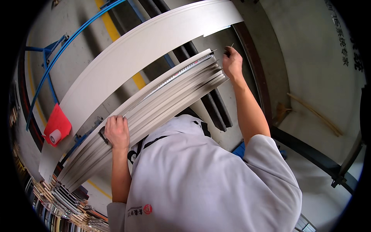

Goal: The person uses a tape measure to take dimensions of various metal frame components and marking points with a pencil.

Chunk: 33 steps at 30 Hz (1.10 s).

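Observation:
A stack of long, pale grey profiles runs slantwise in front of me. Along its top lies the white blade of a tape measure, with red marks, reaching from near my left hand to the far right end. My left hand is closed over the stack, at the blade's near end. A dark case-like part shows beside its fingers, mostly hidden by them. Just beyond the right ends of the profiles, my right hand is raised, its fingers pinching a thin pencil-like stick.
A wide pale panel lies beyond the stack. On its left end rest a red sheet and a white roll. Dark padded bars pass under the stack. Blue frame tubes stand left; wooden sticks lie right.

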Each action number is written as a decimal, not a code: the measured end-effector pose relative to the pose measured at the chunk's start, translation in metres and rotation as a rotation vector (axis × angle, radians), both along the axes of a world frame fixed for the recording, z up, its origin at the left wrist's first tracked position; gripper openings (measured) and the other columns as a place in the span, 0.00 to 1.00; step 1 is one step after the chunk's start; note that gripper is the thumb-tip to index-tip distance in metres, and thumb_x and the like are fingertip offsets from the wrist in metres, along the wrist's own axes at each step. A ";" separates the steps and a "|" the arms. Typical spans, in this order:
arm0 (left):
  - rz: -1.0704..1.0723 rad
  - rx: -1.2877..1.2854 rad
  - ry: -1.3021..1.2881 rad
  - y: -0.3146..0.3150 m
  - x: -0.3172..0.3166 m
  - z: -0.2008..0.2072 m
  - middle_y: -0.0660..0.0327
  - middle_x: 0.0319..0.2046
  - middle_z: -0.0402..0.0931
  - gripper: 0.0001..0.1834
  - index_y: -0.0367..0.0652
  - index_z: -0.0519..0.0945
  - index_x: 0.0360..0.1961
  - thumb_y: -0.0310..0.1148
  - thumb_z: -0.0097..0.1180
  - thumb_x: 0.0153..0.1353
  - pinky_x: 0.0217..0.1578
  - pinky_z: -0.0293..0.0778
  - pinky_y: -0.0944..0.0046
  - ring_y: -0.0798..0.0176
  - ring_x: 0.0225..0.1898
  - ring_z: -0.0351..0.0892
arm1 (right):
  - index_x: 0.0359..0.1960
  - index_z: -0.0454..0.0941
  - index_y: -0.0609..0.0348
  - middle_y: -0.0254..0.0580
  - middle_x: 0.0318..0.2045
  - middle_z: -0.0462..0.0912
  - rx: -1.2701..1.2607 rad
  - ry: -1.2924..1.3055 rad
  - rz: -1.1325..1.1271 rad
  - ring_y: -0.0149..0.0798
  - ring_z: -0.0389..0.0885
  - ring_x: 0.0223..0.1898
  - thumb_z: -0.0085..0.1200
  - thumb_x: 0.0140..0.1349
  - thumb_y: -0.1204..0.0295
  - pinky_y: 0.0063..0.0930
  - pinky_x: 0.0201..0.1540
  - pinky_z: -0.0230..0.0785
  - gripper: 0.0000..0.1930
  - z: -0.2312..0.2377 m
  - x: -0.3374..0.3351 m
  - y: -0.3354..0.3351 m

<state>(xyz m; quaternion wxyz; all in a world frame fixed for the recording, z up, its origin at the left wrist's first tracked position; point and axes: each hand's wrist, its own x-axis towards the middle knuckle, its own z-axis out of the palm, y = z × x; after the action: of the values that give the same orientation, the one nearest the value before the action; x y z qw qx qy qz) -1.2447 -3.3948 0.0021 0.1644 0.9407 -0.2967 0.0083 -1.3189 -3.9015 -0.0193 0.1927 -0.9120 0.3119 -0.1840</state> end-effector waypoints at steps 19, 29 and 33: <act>0.084 0.080 0.325 0.008 0.027 -0.013 0.46 0.39 0.81 0.19 0.34 0.80 0.53 0.27 0.57 0.60 0.47 0.75 0.45 0.39 0.43 0.79 | 0.45 0.80 0.66 0.45 0.28 0.83 0.489 0.068 0.477 0.36 0.79 0.26 0.48 0.70 0.79 0.29 0.32 0.73 0.09 0.046 -0.001 0.179; 0.172 -0.080 0.516 0.008 0.031 -0.006 0.44 0.35 0.79 0.17 0.31 0.82 0.49 0.27 0.55 0.60 0.45 0.74 0.50 0.42 0.41 0.79 | 0.41 0.78 0.63 0.55 0.31 0.82 0.483 0.042 0.720 0.61 0.80 0.36 0.50 0.60 0.83 0.48 0.39 0.74 0.09 0.016 0.018 0.167; 0.171 -0.138 0.562 0.005 0.031 -0.005 0.45 0.34 0.78 0.17 0.31 0.82 0.50 0.27 0.54 0.61 0.44 0.73 0.51 0.42 0.40 0.78 | 0.41 0.78 0.65 0.57 0.31 0.82 0.457 0.025 0.750 0.62 0.80 0.36 0.50 0.59 0.84 0.50 0.39 0.74 0.09 0.008 0.019 0.161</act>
<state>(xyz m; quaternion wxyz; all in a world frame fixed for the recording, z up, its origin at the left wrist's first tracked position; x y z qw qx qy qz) -1.2137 -3.3896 -0.0030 0.3022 0.9144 -0.1579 -0.2183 -1.2995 -3.7407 -0.0109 0.4391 -0.8982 -0.0058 -0.0167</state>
